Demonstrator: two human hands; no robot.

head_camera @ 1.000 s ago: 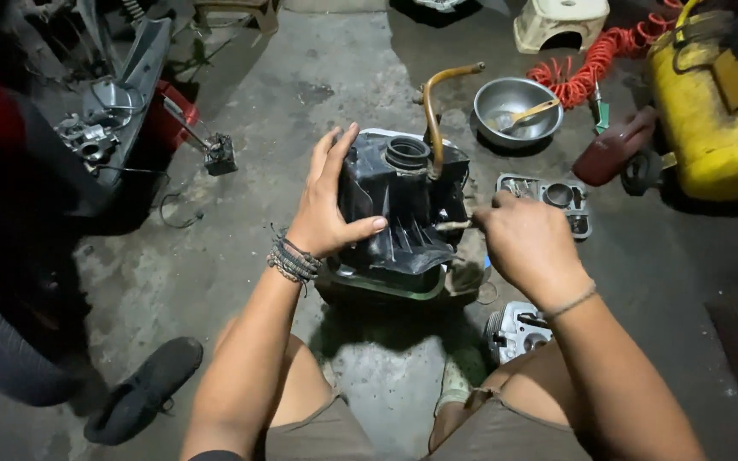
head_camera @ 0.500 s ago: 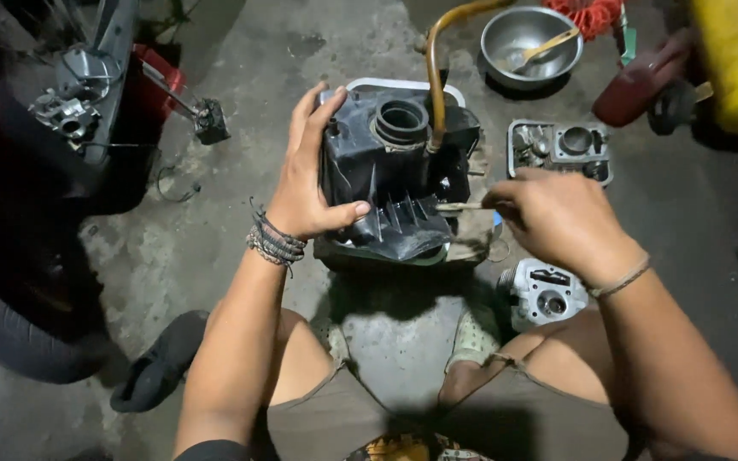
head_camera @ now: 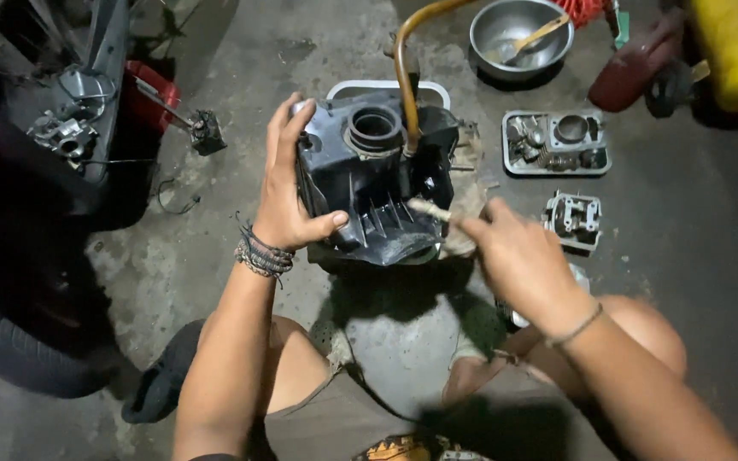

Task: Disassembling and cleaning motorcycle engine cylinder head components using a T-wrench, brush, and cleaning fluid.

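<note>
The left hand (head_camera: 288,192) clasps the side of the black engine casing (head_camera: 377,183), which stands on the concrete floor (head_camera: 215,282) between the person's knees, fingers over its top and thumb pressed on its ribbed front. The right hand (head_camera: 514,256) pinches a thin pale tool (head_camera: 429,210) in a narrow grip, its tip against the casing's right side. A metal bowl (head_camera: 518,34) and a tray of small parts (head_camera: 555,141) lie on the floor beyond.

The right hand (head_camera: 518,260) has drawn back from the black engine casing (head_camera: 377,183), holding a thin tool (head_camera: 430,210).

Bowl (head_camera: 518,34) behind engine casing (head_camera: 377,183); parts tray (head_camera: 555,142) right.
</note>
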